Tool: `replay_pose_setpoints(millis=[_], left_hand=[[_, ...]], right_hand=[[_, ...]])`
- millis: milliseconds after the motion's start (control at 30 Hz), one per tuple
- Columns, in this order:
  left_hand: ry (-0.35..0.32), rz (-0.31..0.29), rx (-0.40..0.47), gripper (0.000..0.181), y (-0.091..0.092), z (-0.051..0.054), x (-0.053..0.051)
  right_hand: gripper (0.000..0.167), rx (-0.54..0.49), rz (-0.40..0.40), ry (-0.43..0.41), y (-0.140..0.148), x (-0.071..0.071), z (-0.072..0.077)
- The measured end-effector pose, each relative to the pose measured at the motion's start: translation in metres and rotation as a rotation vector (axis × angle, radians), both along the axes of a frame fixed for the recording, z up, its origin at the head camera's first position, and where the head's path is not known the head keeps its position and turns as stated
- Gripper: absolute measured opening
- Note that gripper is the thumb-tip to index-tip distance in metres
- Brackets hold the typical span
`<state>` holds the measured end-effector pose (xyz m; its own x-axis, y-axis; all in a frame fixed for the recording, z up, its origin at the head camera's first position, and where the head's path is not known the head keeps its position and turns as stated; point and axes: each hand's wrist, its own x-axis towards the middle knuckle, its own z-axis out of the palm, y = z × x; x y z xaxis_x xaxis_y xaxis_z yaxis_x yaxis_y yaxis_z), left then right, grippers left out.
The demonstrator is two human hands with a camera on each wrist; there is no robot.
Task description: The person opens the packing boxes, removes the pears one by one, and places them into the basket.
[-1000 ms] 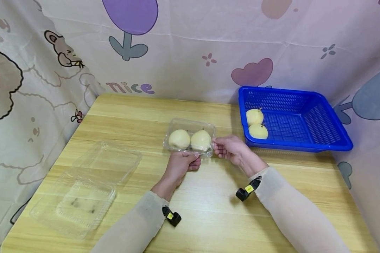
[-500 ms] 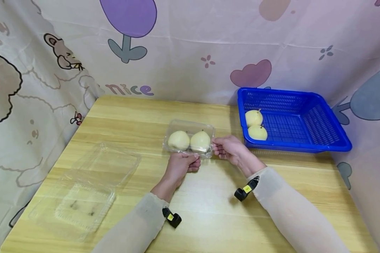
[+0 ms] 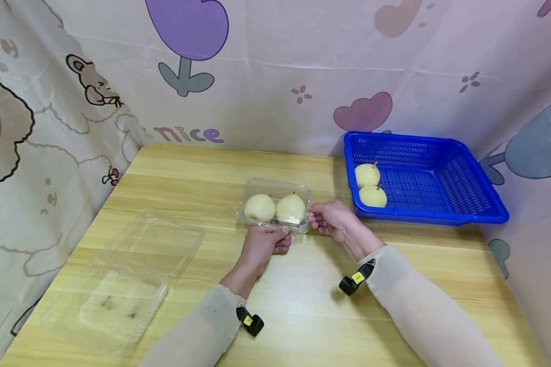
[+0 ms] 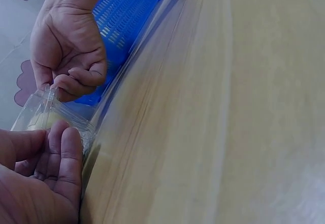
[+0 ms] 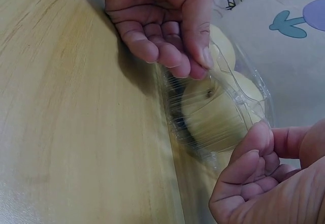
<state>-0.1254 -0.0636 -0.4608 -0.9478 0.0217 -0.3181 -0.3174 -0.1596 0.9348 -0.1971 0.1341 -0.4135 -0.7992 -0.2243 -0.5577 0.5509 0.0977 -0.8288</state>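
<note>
A clear plastic box (image 3: 275, 186) holds two pale yellow pears (image 3: 259, 207), side by side, with its lid over them. My left hand (image 3: 263, 250) pinches the box's front edge between thumb and fingers. At the right end of the box, my right hand (image 3: 337, 224) pinches the rim near the front corner. In the right wrist view, thumb and fingertips of the right hand (image 5: 269, 183) meet on the edge of the clear box (image 5: 238, 94). The left wrist view shows both the left hand (image 4: 45, 178) and the right hand (image 4: 71, 51) at the rim.
A blue basket (image 3: 441, 216) with two pears (image 3: 372, 196) at its left end stands at the back right. Another clear plastic box (image 3: 153, 234) lies open at the left of the wooden table (image 3: 312, 326). A printed curtain (image 3: 266, 51) hangs behind.
Everything sits slightly lower in the head view, as the camera has tilted a little. The hands keep their hold on the box.
</note>
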Motion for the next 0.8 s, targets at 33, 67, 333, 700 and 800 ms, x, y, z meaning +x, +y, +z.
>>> replay_pose_setpoints(millis=[33, 67, 333, 700, 800], left_hand=[[0.000, 0.001, -0.002, 0.021, -0.0004, -0.0001, 0.0000], [-0.001, 0.002, -0.003, 0.021, -0.0007, -0.0002, 0.0000], [0.016, 0.006, -0.012, 0.022, 0.0015, 0.0003, 0.0011], [0.018, 0.003, -0.035, 0.022, 0.0026, 0.0021, 0.0009], [0.028, 0.013, -0.056, 0.022, 0.0030, 0.0021, 0.0017]], right_hand=[[0.030, -0.002, -0.001, -0.005, -0.0003, 0.0001, -0.0001], [0.031, -0.003, -0.001, -0.009, -0.0005, 0.0002, -0.0001], [0.028, 0.009, 0.007, -0.015, 0.0018, -0.0010, 0.0027], [0.029, -0.001, -0.010, -0.010, 0.0022, -0.0003, 0.0033], [0.028, -0.010, -0.020, -0.025, 0.0011, -0.0003, 0.0033]])
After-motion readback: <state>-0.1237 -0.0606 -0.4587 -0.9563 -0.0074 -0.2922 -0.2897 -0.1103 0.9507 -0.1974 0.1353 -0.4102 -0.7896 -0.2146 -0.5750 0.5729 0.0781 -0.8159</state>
